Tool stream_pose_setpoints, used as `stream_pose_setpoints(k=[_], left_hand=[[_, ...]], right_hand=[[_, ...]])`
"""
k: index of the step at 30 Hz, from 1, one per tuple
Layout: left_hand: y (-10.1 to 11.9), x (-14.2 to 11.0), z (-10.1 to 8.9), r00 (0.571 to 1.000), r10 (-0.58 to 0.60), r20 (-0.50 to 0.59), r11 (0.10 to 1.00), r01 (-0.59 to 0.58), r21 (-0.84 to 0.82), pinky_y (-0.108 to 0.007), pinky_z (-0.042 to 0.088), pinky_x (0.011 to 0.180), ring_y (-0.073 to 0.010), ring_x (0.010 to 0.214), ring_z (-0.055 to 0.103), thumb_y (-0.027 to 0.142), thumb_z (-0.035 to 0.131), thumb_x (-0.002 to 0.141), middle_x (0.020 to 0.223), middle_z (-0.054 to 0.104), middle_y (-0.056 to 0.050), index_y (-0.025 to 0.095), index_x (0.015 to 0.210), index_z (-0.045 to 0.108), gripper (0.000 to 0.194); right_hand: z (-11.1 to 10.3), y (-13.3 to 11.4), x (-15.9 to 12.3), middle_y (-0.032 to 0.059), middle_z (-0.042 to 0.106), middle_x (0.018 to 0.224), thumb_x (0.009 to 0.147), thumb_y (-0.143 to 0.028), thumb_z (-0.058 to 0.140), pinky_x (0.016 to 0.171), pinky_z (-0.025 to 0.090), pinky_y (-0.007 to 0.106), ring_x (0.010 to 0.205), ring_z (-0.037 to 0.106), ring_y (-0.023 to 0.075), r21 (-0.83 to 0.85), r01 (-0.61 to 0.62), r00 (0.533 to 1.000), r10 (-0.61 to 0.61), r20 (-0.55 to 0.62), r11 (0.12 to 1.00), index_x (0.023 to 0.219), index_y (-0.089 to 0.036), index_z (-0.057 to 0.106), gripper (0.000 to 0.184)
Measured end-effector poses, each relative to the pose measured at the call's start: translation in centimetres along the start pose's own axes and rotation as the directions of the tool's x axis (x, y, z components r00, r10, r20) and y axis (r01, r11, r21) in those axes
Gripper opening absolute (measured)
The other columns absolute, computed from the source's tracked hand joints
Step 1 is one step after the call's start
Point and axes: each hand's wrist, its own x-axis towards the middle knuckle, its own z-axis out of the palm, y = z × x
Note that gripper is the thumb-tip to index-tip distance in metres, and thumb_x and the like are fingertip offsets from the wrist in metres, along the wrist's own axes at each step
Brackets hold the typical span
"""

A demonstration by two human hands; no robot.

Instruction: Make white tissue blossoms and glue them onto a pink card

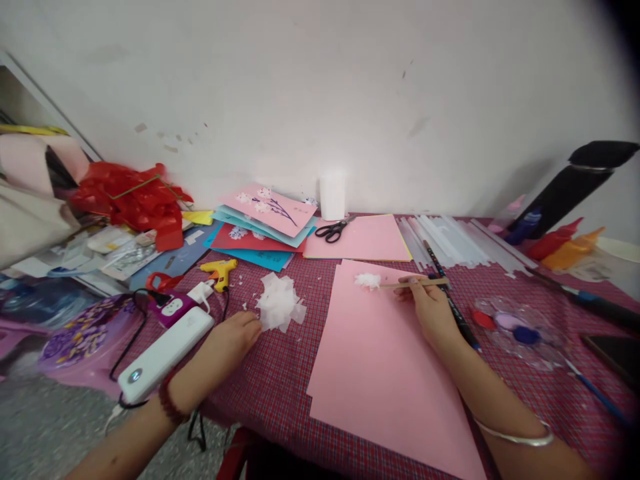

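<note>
My right hand [425, 300] is closed around a thin wooden stick [434, 282] above the pink paper sheet [370, 373]. The stick's left end is at a small white tuft of crumpled tissue paper [367, 281] near the sheet's top edge. My left hand [237, 335] lies low on the tablecloth, its fingers loosely bent and seemingly holding nothing. Its fingertips are beside a pile of white tissue paper squares [281, 301]; whether they touch it is hard to tell.
Behind are black-handled scissors [332, 231], decorated cards [270, 208] and a white cylinder [333, 197]. A yellow glue gun [220, 272] and white power bank [167, 353] lie left. Clear sticks [450, 241], a dark pen [463, 323] and a paint palette [523, 333] are right.
</note>
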Motion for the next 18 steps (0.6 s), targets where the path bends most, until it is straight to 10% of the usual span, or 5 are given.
stream_pose_setpoints(k=[6, 10, 14, 18], left_hand=[[0.2, 1.6, 0.6, 0.997, 0.048, 0.062, 0.991, -0.055, 0.122, -0.034, 0.045, 0.080, -0.0190, 0.079, 0.056, 0.006, 0.040, 0.081, 0.084, 0.061, -0.007, 0.016, 0.078, 0.058, 0.021], [-0.8, 1.6, 0.5, 0.986, -0.162, -0.043, 0.972, 0.152, -0.178, -0.027, 0.043, 0.066, -0.0154, 0.068, 0.054, 0.016, 0.044, 0.079, 0.073, 0.058, -0.002, 0.017, 0.072, 0.054, 0.012], [-1.2, 0.4, 0.0, 0.933, -0.359, 0.005, 0.760, 0.296, -0.578, -0.023, 0.041, 0.056, -0.0127, 0.060, 0.052, 0.027, 0.047, 0.078, 0.065, 0.056, 0.002, 0.017, 0.071, 0.053, 0.013], [0.0, 0.1, -0.9, 0.951, -0.309, 0.000, 0.844, 0.274, -0.461, -0.026, 0.045, 0.066, -0.0154, 0.070, 0.057, 0.029, 0.047, 0.081, 0.075, 0.062, -0.002, 0.017, 0.079, 0.059, 0.018]], right_hand=[[0.1, -0.3, -0.2, 0.0031, 0.063, 0.066, 0.081, -0.042, 0.055, 0.058, 0.049, 0.029, 0.057, 0.058, 0.0145, 0.015, 0.005, 1.000, -0.005, 0.004, 1.000, 0.082, -0.017, 0.061, 0.026], [0.1, -0.6, -0.3, 0.0029, 0.062, 0.065, 0.081, -0.042, 0.054, 0.058, 0.049, 0.028, 0.056, 0.058, 0.0142, 0.005, 0.005, 1.000, -0.005, -0.002, 1.000, 0.081, -0.017, 0.061, 0.026], [0.1, -0.3, -0.2, 0.0034, 0.063, 0.067, 0.081, -0.043, 0.054, 0.058, 0.049, 0.029, 0.057, 0.058, 0.0143, 0.005, 0.013, 1.000, -0.013, 0.015, 1.000, 0.082, -0.017, 0.062, 0.028], [0.0, -0.2, -0.1, 0.0039, 0.063, 0.067, 0.081, -0.045, 0.054, 0.059, 0.049, 0.030, 0.058, 0.058, 0.0151, -0.011, 0.005, 1.000, -0.005, 0.013, 1.000, 0.082, -0.016, 0.062, 0.030]])
